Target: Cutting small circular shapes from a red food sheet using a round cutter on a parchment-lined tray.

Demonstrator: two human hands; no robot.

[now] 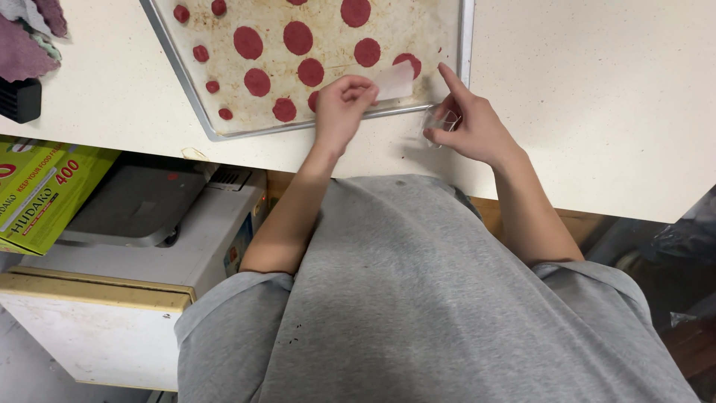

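Hands at the near right corner of a baking tray.

The left hand is closed in a pinch on a small clear bag, which juts right from the fingertips and lies over the tray's near right corner, covering part of a dark red disc. The right hand is curled round a scrap of clear film, forefinger raised and touching the tray rim. The tray, lined with stained paper, rests on a pale speckled counter.
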